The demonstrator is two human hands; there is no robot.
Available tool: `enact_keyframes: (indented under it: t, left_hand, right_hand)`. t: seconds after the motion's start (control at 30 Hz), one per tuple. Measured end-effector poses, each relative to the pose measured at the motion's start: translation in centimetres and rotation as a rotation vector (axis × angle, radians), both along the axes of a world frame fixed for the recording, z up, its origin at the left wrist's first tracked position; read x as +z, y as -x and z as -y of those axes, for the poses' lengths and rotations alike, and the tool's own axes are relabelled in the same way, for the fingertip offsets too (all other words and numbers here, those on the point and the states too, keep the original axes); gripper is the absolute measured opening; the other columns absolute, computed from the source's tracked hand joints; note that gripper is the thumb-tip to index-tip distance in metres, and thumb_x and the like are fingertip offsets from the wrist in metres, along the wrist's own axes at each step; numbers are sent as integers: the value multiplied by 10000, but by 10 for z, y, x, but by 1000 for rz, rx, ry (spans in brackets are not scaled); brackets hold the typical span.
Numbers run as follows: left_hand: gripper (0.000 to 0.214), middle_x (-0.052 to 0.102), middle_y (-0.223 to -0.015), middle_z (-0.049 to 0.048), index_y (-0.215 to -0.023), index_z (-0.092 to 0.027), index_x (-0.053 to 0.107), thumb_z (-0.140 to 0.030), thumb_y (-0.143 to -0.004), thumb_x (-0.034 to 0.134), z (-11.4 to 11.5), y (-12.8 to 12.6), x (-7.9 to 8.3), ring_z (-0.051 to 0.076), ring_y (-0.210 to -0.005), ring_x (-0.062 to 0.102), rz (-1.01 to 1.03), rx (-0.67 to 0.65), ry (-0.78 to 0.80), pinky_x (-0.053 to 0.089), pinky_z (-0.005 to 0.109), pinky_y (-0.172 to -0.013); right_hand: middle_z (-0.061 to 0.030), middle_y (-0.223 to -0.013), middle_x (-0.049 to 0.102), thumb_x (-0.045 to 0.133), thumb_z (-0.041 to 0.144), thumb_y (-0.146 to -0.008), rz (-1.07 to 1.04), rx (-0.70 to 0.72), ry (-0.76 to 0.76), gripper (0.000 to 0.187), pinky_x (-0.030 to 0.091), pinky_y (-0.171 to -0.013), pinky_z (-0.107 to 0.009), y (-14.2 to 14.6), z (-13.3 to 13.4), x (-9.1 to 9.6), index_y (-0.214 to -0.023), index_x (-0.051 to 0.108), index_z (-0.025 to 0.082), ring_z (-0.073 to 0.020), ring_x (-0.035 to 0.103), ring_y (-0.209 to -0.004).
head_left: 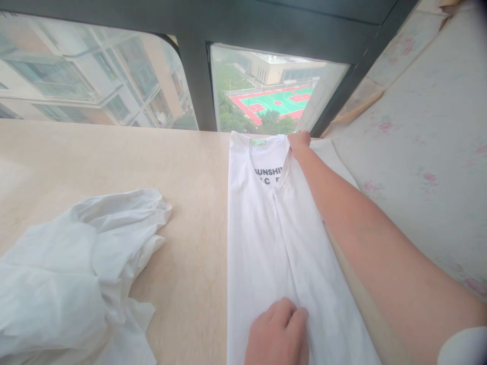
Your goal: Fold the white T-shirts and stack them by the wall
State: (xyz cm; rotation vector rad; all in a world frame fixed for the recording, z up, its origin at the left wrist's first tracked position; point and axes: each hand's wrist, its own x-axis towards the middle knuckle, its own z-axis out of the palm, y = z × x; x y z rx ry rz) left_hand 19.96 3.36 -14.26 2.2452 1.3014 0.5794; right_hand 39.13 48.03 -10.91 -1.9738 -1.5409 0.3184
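A white T-shirt [262,238] with dark lettering and a green neck label lies lengthwise on the light wooden table [114,162], its sides folded inward. My right hand [299,139] reaches to the far end and pinches the folded edge of the shirt near the collar. My left hand [279,332] rests at the near end, fingers curled and pinching the same folded edge of the shirt.
A crumpled pile of white cloth [76,274] lies at the near left of the table. Behind the table is a dark-framed window [198,76] looking down on buildings and a sports court. A floral-patterned wall [426,152] runs along the right.
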Motion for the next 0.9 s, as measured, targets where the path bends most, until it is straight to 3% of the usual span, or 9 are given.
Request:
enact_keyframes:
  t: [0.13,0.23,0.4,0.5,0.6,0.7,0.73,0.8,0.9]
  left_hand:
    - [252,590,-717,-13,-839,-240,591,-38,-712,512,6,-4,-8,140,-563,573,107,71,-131,404,240,-459]
    - [245,588,-702,-15,-829,-239,591,-40,-703,525,4,-6,-7,142,-549,570,128,82,-155,401,243,-449]
    - [250,595,-713,-6,-815,-235,588,-30,-684,530,4,-5,-7,155,-567,585,104,64,-124,423,254,-456]
    - [249,612,-759,9,-867,-233,606,-49,-717,530,5,-1,-2,172,-607,602,96,15,-45,466,276,-491]
    - [262,628,-826,24,-965,-234,615,-72,-805,484,3,5,10,174,-682,621,165,-12,49,518,286,-565]
    - [280,653,-947,43,-1075,-233,599,-101,-884,442,4,18,19,174,-816,641,226,31,58,554,297,-677]
    - [276,659,-995,55,-1101,-227,595,-114,-901,442,7,24,21,183,-872,644,217,70,20,561,313,-724]
    - [261,659,-1088,87,-1136,-209,596,-152,-919,465,15,41,22,221,-981,640,153,190,-87,561,374,-822]
    - [293,637,-1198,126,-1192,-198,601,-255,-920,508,37,74,22,289,-1090,620,48,381,-106,532,475,-918]
  right_hand:
    - [-79,-947,664,479,338,-923,3,172,38,326,479,-863,-306,15,-7,-2,-1115,642,131,-183,610,-901]
    - [-130,-1135,668,394,233,-935,104,210,-52,357,441,-993,-363,18,-3,-7,-1147,658,122,-231,599,-1084]
    - [-152,-1416,530,464,198,-896,318,362,5,448,342,-1136,-475,14,10,-22,-1326,566,122,-286,461,-1325]
    - [-149,-1440,500,437,244,-927,286,340,-121,462,340,-1151,-466,18,36,-22,-1365,518,123,-272,438,-1350]
    - [-152,-1379,547,453,248,-907,185,332,-257,452,371,-1141,-434,19,99,-12,-1334,534,127,-253,480,-1313]
    - [-135,-1290,610,511,302,-877,53,343,-256,441,463,-1054,-408,4,199,-2,-1287,568,152,-229,582,-1182]
    - [-124,-1261,630,527,330,-869,6,311,-216,438,498,-1002,-393,-5,237,0,-1270,581,162,-220,609,-1130]
    - [-119,-1161,676,517,387,-873,-103,100,-116,422,541,-900,-363,-27,314,2,-1215,611,159,-209,652,-1021]
    - [-115,-1106,701,551,467,-850,-168,-110,159,436,531,-904,-366,-60,422,-2,-1155,648,170,-213,674,-956]
